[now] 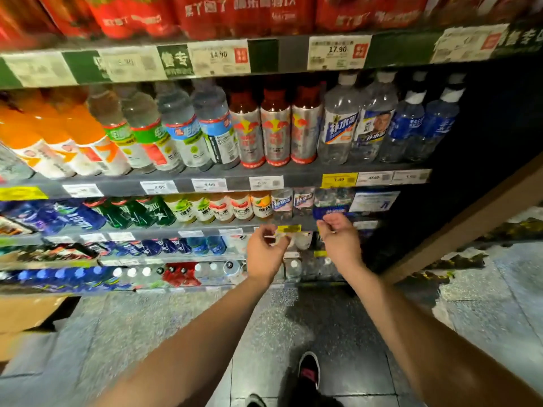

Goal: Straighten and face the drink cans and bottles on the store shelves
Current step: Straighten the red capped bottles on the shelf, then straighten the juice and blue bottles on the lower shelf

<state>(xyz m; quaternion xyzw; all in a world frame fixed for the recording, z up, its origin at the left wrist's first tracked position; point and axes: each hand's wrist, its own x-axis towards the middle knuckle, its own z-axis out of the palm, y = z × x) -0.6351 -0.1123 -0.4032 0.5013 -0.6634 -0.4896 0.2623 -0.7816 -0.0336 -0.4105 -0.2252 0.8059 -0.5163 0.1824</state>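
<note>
Both my arms reach toward the lower shelves of a drink rack. My left hand (264, 251) hovers in front of the shelf edge by a yellow price tag (289, 229), fingers loosely curled, holding nothing. My right hand (339, 237) is just right of it, palm up, fingers apart and empty, below a blue-labelled pack (330, 211). Behind my hands stand small white-capped bottles (302, 239), partly hidden. One shelf up, small juice bottles (223, 208) stand in a row. At eye level are silver-and-red bottles (274, 130) and clear water bottles (340, 124).
Orange bottles (53, 136) lean at the left of the upper row. Red packs (235, 16) fill the top shelf. A cardboard box (26, 318) sits on the floor at left. A wooden beam (470, 221) borders the rack on the right. My shoe (308, 370) is on the stone floor.
</note>
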